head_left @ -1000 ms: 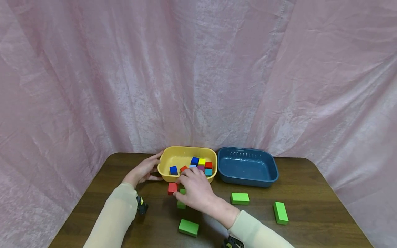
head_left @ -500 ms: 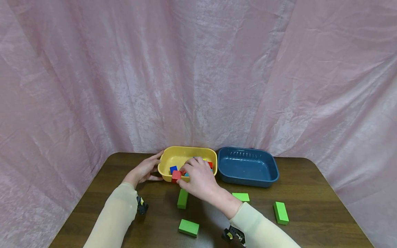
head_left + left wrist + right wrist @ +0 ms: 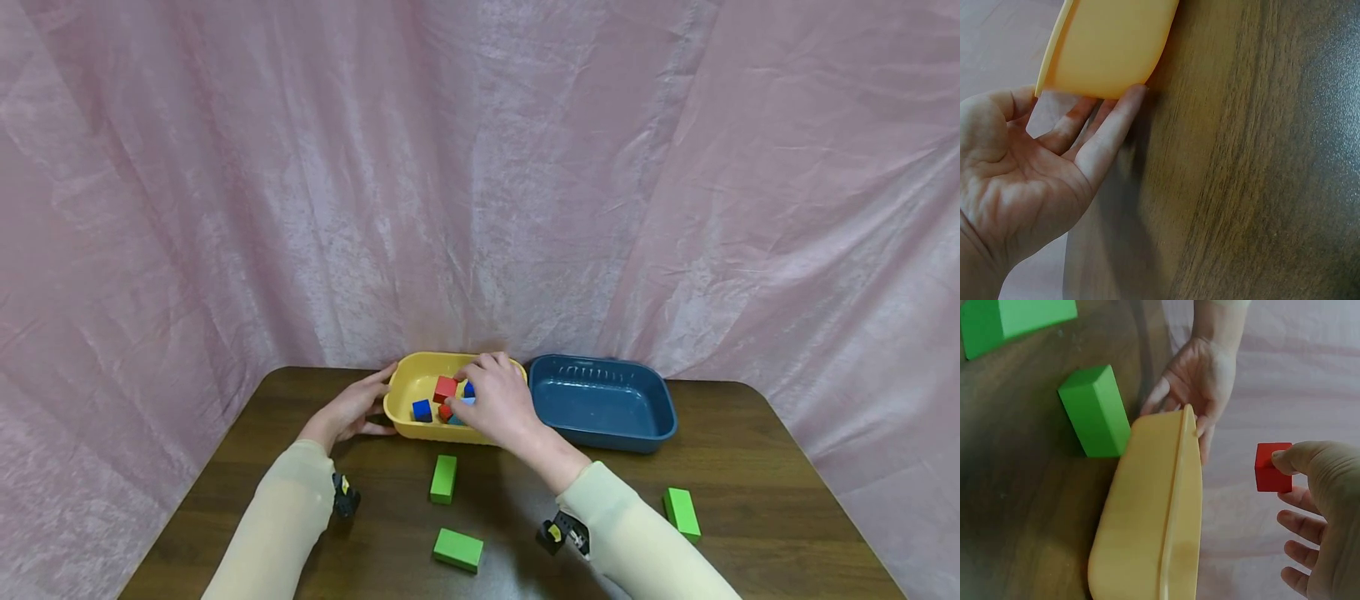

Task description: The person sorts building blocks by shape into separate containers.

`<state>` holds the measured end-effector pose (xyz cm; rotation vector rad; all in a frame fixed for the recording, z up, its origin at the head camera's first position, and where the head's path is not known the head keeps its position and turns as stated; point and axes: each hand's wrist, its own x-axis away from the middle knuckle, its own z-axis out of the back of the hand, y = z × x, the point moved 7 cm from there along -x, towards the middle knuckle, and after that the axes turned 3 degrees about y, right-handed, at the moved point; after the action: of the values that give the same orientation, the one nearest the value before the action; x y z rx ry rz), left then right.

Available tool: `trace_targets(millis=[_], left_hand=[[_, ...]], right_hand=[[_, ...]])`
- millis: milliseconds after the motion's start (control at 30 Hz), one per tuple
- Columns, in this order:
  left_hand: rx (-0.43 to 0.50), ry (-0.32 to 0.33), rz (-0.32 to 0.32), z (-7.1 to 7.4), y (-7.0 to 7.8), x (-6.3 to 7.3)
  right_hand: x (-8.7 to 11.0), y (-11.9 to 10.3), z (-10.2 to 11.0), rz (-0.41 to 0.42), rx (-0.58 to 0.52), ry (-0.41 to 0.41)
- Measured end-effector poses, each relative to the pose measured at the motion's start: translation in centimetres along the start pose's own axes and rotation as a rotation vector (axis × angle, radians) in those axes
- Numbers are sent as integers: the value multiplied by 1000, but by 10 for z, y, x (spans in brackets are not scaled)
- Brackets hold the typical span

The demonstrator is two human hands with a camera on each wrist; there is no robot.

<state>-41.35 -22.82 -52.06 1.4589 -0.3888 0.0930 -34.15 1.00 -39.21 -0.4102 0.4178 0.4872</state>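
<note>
My right hand (image 3: pixel 501 398) pinches a red cube (image 3: pixel 1272 467) between thumb and index finger, the other fingers spread apart. In the head view, the red cube appears over the yellow basket (image 3: pixel 403 392). Several coloured cubes lie inside, among them a blue cube (image 3: pixel 422 411) near the left end; the right hand hides part of the rest. At the basket's left end, my left hand (image 3: pixel 351 411) holds it. In the left wrist view, the thumb meets the basket's rim, and the other fingers lie against the end wall near the tabletop.
A blue basket (image 3: pixel 600 400) stands right beside the yellow one, with nothing seen in it. On the wooden table lie a green block (image 3: pixel 443 479) before the yellow basket, another green block (image 3: pixel 458 550) nearer, and a third green block (image 3: pixel 681 514) at right. A pink curtain (image 3: pixel 480 175) hangs behind.
My right hand has taken the red cube up from the table and carried it over the front rim of the yellow basket. The left hand has stayed at the basket's left end.
</note>
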Motion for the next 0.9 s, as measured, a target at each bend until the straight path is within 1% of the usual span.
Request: trace_targets(millis=[233,400,567,900], left_hand=[[14,-23,1,-2,2,2],[20,-32,-3,-2,3,2],[15,-27,-1,-2,1,2],[0,-19,-1,-4,1,5]], right_hand=[[-11,6,-1,-24,20,-3],[-16,10,-7,-53,32,-27],[-18,13,-17,-81,34,-59],[-19,14,-43,-96,71,-123]])
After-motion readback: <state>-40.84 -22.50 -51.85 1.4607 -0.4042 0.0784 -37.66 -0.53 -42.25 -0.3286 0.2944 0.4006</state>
